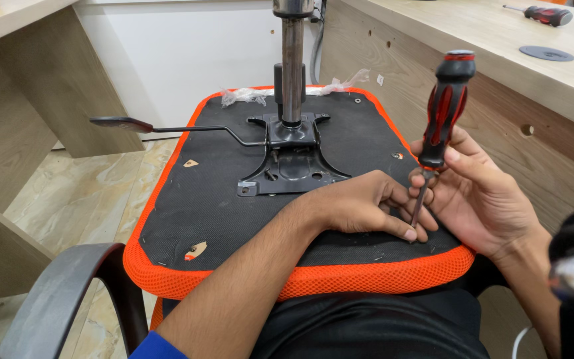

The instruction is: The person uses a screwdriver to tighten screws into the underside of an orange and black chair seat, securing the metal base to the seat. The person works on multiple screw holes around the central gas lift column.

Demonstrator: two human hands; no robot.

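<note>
Chair seat (200,219) lies upside down across the lap, black underside up, orange mesh rim all round. Metal plate (291,166) w/ gas column (292,66) sits at centre-rear; lever (167,127) sticks out left past the seat edge.

R hand (483,193) grips a red/black screwdriver (441,116) low on the handle, fingers wrapped round it, shaft near upright, tip down on the seat near the front-right corner, close to the orange rim. L hand (360,206) lies flat on the fabric, fingers curled at the shaft, pinching at the tip; can't tell if a screw is there.

Room: wooden desk side (533,113) close on the right, tight. Armrest (61,292) at front-left. Open seat surface left of the plate. Second screwdriver (546,14) on desk top, well apart.
</note>
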